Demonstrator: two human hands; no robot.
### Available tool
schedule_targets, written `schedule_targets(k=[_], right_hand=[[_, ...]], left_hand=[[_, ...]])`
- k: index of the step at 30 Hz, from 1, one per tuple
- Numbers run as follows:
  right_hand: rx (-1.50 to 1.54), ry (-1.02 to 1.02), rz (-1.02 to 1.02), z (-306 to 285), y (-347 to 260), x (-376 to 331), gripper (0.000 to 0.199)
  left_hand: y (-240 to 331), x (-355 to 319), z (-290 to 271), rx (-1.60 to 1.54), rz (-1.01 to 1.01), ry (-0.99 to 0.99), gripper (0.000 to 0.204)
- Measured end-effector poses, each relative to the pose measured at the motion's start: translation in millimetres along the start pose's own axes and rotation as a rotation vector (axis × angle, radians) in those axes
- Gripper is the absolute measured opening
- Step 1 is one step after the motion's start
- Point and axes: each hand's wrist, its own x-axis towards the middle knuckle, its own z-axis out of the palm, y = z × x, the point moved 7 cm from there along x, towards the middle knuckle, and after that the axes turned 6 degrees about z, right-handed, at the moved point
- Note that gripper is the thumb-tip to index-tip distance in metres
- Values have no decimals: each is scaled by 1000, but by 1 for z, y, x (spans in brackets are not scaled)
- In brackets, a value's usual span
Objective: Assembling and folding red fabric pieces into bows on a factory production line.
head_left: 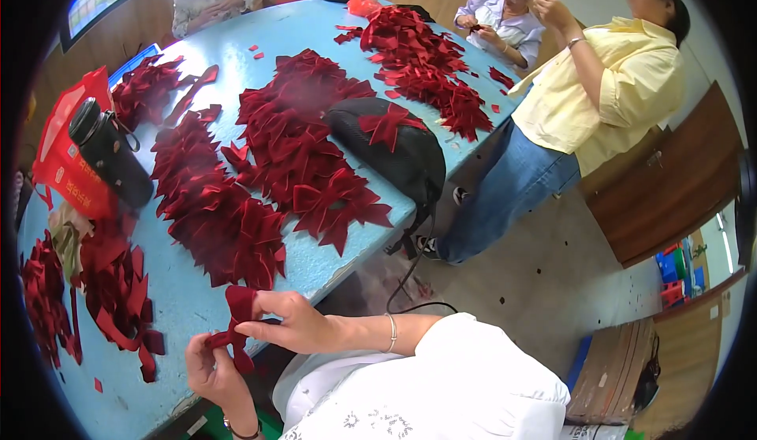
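Note:
A dark red velvet bow (239, 306) is stretched between my hands just off the table's near edge. My left hand (214, 373) pinches its left side with thumb and fingertips. My right hand (293, 323) grips its upper right loop, the thumb lying across the front. The bow's tails hang down between the two hands. Beyond them on the table lies a long heap of finished red bows (213, 203), with a second heap (296, 124) beside it. Loose red ribbon strips (118, 290) lie to the left of my hands.
The blue table (331, 262) carries a black bottle (110, 156), a red bag (71, 144), a black backpack (386, 144) and another bow heap (410, 61). A cable (406, 278) trails to the floor. A person in yellow (607, 85) stands at right; two others sit across.

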Motion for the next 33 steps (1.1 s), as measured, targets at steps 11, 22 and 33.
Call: schedule_targets(k=[11, 22, 33], right_hand=[[157, 74, 230, -8, 15, -22, 17], [-334, -120, -365, 11, -14, -20, 24], [-232, -97, -202, -14, -22, -4, 28]], left_hand=[[14, -2, 2, -194, -54, 39, 23], [2, -11, -10, -811, -609, -55, 24], [6, -4, -22, -519, -369, -51, 34]])
